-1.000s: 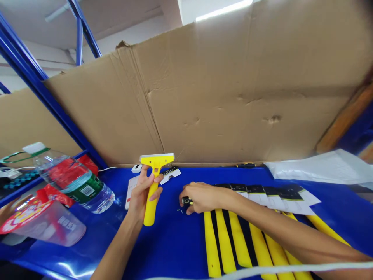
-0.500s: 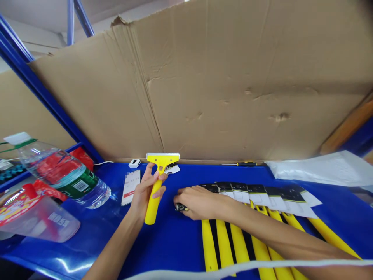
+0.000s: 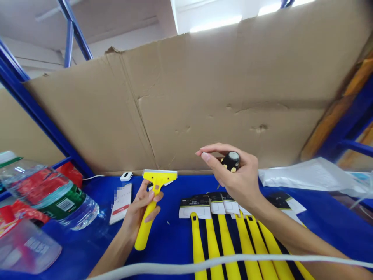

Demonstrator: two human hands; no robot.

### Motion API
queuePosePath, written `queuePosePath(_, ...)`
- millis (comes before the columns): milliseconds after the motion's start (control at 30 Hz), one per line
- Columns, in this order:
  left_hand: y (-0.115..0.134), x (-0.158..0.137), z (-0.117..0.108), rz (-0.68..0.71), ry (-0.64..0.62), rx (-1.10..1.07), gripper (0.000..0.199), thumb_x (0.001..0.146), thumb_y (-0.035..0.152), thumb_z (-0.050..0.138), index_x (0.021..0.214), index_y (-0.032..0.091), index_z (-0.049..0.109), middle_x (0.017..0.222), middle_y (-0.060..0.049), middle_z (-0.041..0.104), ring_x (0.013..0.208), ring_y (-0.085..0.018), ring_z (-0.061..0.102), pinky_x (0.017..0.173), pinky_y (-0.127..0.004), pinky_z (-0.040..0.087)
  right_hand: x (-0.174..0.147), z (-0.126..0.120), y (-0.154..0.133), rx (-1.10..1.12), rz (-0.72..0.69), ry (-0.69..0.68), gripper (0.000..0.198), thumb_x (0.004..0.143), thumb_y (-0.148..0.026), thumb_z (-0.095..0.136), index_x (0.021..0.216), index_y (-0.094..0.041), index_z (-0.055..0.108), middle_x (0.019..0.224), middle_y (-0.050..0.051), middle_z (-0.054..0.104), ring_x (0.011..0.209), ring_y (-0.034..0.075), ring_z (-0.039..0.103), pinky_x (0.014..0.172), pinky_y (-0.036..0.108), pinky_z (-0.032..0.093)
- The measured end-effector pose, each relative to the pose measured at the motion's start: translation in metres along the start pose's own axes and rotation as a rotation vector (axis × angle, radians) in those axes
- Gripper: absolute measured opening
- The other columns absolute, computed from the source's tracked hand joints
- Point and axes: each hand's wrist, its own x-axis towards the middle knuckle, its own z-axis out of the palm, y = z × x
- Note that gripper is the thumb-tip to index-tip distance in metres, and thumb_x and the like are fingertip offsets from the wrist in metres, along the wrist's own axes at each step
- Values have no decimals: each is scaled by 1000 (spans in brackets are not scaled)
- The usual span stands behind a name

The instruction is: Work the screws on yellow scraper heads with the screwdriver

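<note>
My left hand (image 3: 142,208) is wrapped round the handle of a yellow scraper (image 3: 148,217), held upright with its wide head and pale metal edge at the top. My right hand (image 3: 237,177) is raised in front of the cardboard, closed on a screwdriver (image 3: 232,161) whose black handle with yellow spots pokes up out of the palm. Its thumb and forefinger come together at the tips; anything tiny between them is too small to make out. Below it lie several long yellow handles (image 3: 226,237) in a row, with black-and-white cards (image 3: 196,207) at their top ends.
A phone (image 3: 121,204) and a small white device (image 3: 126,176) lie left of my left hand. A tilted water bottle (image 3: 65,200) and a plastic cup (image 3: 35,247) stand at far left. Clear plastic wrap (image 3: 303,177) lies right. Cardboard (image 3: 186,109) walls the back; a white cord (image 3: 175,268) crosses in front.
My right hand has lifted from the blue table beside the cards, up and to the right, with the screwdriver still in it. My left hand keeps the scraper. The view has tilted upward.
</note>
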Motion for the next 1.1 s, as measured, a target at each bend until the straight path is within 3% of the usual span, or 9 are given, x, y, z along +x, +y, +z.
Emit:
queuePosePath(333, -6, 5, -4, -3, 22, 80, 39, 92, 15, 77, 117, 32, 52, 97, 2, 57, 54, -5, 50, 36, -11, 42, 2, -6, 11, 0, 34, 43, 8, 96, -34, 79, 96, -26, 80, 102, 3, 81, 82, 18, 74, 68, 33, 60)
queuePosePath(500, -9, 5, -4, 13, 6, 92, 37, 92, 15, 76, 117, 31, 54, 96, 1, 57, 61, -7, 56, 37, -11, 41, -1, -3, 14, -54, -113, 11, 3, 96, -24, 78, 94, -26, 76, 100, 3, 78, 97, 20, 73, 86, 37, 59)
queuePosePath(733, -19, 1, 14, 67, 48, 99, 44, 86, 12, 81, 116, 29, 55, 95, 1, 56, 71, -10, 60, 36, -9, 37, -14, 6, 33, -171, -226, -314, 5, 100, -20, 70, 102, -23, 74, 109, 7, 65, 96, 19, 68, 87, 36, 57)
queuePosePath(833, -21, 0, 17, 39, 36, 87, 45, 86, 13, 82, 119, 29, 55, 98, 0, 56, 73, -10, 61, 36, -8, 36, -22, 12, 44, -234, -186, -434, 4, 100, -18, 69, 102, -21, 71, 115, 8, 62, 98, 18, 67, 89, 35, 55)
queuePosePath(1100, -32, 0, 2, -11, -93, 79, 40, 93, 19, 77, 123, 33, 54, 90, 1, 60, 51, -5, 45, 33, -9, 34, -27, 19, 50, -238, -17, -520, 7, 97, -19, 75, 92, -22, 71, 110, 4, 62, 94, 17, 66, 89, 34, 53)
